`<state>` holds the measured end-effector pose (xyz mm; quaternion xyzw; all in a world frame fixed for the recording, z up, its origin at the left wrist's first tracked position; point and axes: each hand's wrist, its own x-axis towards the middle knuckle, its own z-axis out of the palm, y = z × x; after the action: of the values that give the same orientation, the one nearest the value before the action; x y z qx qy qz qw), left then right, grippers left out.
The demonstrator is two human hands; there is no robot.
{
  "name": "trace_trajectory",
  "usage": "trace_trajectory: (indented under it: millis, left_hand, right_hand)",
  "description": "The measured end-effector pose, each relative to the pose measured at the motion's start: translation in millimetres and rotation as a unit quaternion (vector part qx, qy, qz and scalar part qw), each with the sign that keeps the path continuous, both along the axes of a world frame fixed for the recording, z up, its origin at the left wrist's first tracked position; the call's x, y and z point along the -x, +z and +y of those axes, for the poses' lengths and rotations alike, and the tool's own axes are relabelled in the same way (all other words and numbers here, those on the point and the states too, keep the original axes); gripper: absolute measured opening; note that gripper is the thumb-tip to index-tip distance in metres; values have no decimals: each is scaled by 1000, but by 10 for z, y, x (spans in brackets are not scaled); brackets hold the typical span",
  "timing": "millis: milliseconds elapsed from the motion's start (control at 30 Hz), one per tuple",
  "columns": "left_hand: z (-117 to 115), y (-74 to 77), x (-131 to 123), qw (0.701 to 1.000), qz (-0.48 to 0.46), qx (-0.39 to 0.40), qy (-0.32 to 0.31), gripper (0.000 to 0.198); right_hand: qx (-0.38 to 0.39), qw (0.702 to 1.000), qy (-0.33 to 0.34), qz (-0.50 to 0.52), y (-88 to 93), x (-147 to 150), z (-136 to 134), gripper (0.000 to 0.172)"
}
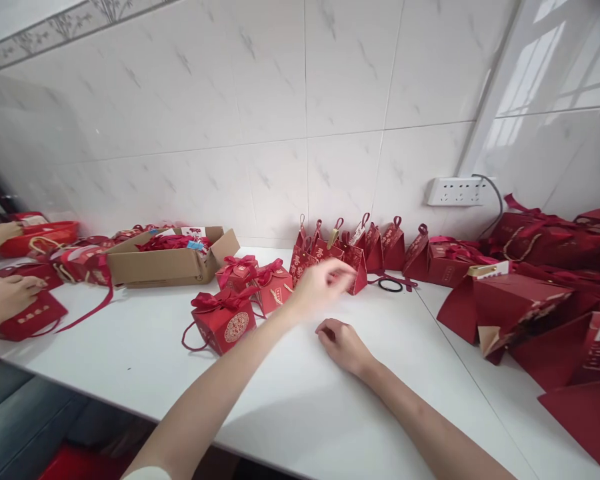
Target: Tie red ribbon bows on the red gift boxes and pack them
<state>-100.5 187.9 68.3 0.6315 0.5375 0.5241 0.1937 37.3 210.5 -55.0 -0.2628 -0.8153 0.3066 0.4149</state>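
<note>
Triangular red gift boxes (350,257) w/ loop handles are standing in a tight row at the back of the white counter (300,400), against the tiled wall (280,100). Upright, handles up, prob so each can be grabbed by its loop.

Left hand (320,283) is reaching toward that row, hovering just in front of the nearest box. Motion-blurred, fingers look loosely spread, holding nothing; can't tell if it's touching a box. Right hand (343,343) is resting on the counter, fingers curled in, empty, near the left hand.

Largest first:
- Big pile of dark red folded boxes/bags (540,300) is covering the right end of the counter, lying on their sides, overlapping. Contents not visible.
- Cardboard carton (170,263) is sitting open at back left, flaps out, red ribbon stuff and a few cards inside.
- Red tray (40,233) at far left, contents unclear.
- Cube gift boxes w/ bows (225,320) are standing closed in a cluster between carton and the triangular row, bows on top.
- Wall socket strip (455,191) w/ cable, above the right pile.
- Black ring (391,285) is lying flat on the counter just right of the row.

Another person's hands (5,297) are working at the far left edge, on flat red bags (30,313). Well apart from the wearer's hands.
</note>
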Motion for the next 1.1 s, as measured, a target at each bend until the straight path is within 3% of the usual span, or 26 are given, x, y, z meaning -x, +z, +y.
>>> trace_trajectory:
  millis: [100,267,400,533,633,800,1000,1100]
  left_hand:
    - [228,-146,20,992,91,4,82,30]
    - [368,-537,23,975,146,2,168,74]
    - [267,-682,10,942,226,-38,246,60]
    - [149,-666,165,872,326,-52,362,53]
    - [100,-675,264,855,354,15,378,52]
    - [0,-558,215,861,364,66,348,40]
    - [-70,-323,271,909,238,-39,339,31]
    - [-82,-301,351,917,183,39,353,37]
  right_hand:
    - [15,998,-2,-66,38,-1,-15,20]
    - [20,993,-1,-114,83,-13,-47,22]
    - [23,991,-1,-130,88,-23,-51,22]
    - [27,990,-4,-136,95,-18,-56,20]
    - [28,990,-7,-137,91,-15,-69,19]
    - [28,991,-5,-131,81,-28,-86,19]
    - [66,991,-21,-111,110,-42,-62,19]
    - [87,992,-34,-89,113,-46,-60,22]
